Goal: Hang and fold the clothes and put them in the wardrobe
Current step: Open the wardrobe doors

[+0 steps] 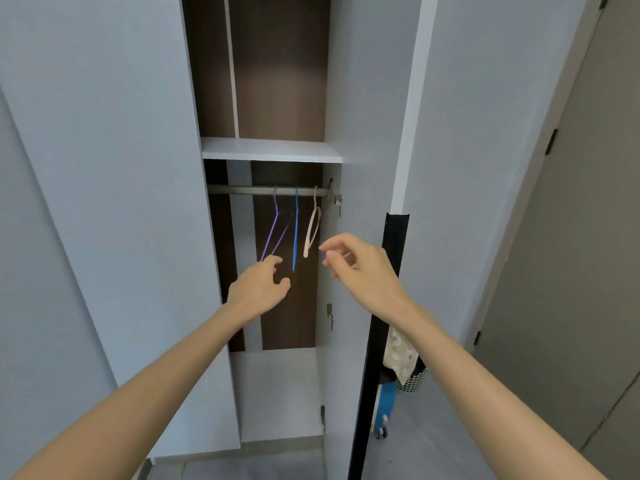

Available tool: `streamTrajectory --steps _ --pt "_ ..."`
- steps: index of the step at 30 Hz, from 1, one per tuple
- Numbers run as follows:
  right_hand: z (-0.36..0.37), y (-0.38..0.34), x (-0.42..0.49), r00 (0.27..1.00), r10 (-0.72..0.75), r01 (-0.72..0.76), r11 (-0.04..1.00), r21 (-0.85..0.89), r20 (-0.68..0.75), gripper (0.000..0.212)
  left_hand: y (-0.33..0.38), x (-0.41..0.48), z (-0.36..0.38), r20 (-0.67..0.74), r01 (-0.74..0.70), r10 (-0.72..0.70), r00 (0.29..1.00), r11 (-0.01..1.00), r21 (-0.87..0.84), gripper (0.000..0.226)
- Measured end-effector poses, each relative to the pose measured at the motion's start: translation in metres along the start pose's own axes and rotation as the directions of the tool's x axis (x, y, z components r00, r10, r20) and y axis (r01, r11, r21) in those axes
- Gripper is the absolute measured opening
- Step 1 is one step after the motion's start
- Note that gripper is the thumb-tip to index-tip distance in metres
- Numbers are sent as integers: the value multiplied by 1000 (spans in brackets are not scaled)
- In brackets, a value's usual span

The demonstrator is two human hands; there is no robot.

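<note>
open wardrobe (pixel 104 168): three hangers (pixel 296 230) hanging on rail (pixel 242 189); left hand (pixel 258 289) and right hand (pixel 360 268) reaching in, fingers loosely spread, holding nothing.

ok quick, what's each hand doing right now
Left hand: open, holding nothing, fingertips near the lower end of the purple hanger.
Right hand: open, holding nothing, just short of the pink hanger.

The wardrobe (pixel 277 393) stands open. Three hangers, purple (pixel 273 230), blue (pixel 295 233) and pink (pixel 312 230), hang on the rail (pixel 242 189), with gaps between. Below them the compartment is open; the shelf (pixel 270 150) caps it.
</note>
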State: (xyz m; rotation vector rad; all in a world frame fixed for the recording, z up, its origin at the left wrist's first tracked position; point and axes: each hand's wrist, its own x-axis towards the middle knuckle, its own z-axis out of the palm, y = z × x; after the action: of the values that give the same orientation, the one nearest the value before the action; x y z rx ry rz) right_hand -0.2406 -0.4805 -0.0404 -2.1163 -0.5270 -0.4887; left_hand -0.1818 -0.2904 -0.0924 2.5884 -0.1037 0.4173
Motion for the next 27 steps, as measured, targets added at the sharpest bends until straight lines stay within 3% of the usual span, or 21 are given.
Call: streamTrajectory --steps 6,12,19,27 --pt "67 -16 61 997 -60 59 998 22 43 16 -66 7 -51 -64 193 -196 979 980 -46 66" --pt "142 -20 137 997 -62 61 998 15 54 20 -126 46 -85 -163 264 -277 947 960 -95 84" --pt "222 -14 252 1000 -30 30 1000 1 2 31 -194 151 -103 -253 244 -257 933 966 -81 112" --pt "264 -23 374 994 -12 15 1000 20 -111 52 -234 254 -106 -261 166 -158 952 986 9 126"
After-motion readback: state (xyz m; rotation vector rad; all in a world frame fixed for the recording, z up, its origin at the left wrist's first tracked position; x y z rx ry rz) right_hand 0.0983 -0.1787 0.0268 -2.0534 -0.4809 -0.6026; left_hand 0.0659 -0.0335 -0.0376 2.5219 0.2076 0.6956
